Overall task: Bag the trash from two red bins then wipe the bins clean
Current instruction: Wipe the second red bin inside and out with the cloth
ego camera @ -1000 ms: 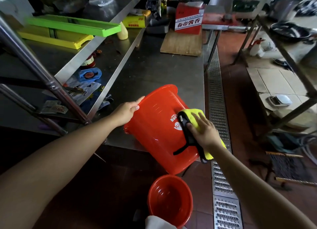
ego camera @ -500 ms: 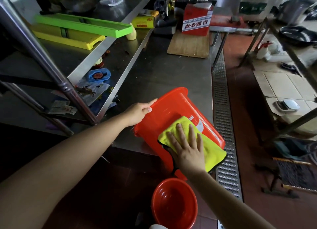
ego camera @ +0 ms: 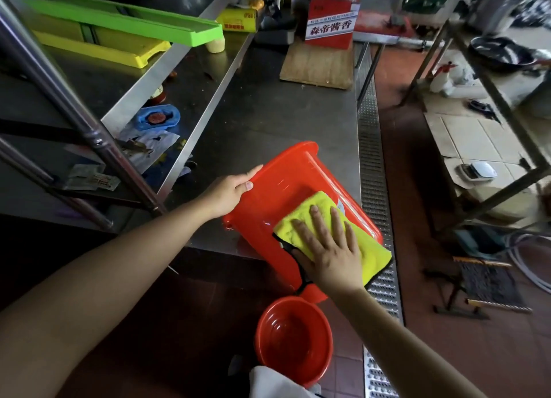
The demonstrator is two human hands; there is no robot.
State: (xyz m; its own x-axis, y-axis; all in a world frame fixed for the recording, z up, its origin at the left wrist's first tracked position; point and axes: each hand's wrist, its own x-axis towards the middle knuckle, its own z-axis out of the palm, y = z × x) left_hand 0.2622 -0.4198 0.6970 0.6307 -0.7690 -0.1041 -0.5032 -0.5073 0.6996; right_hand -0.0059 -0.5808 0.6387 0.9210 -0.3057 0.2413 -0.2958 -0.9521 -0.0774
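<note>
Red plastic fills the near view: a small round red plastic bin (ego camera: 293, 339) stands upright on the tiled floor at the person's feet, partly cut off by a scrap of white cloth (ego camera: 275, 382) at the bottom edge. What that cloth belongs to cannot be told.

Just above it, a larger red plastic bin (ego camera: 286, 189) lies tipped on its side at the front edge of the stainless steel counter (ego camera: 268, 114), its lower end overhanging the floor. The right hand (ego camera: 331, 251) lies flat, fingers spread and straight, pressing a yellow microfibre cloth with dark edging (ego camera: 372, 248) against the bin's side. The left hand (ego camera: 228, 190) grips the bin's upper rim, thumb outside; its fingers are hidden within.

This bin looks light, stiff and glossy, likely slippery when damp, so the rim seems the surest hold. Its inside and a label under the cloth cannot be seen.

Farther back on the counter sit a wooden board (ego camera: 317, 67) and a red carton with Chinese lettering (ego camera: 329, 19).
</note>
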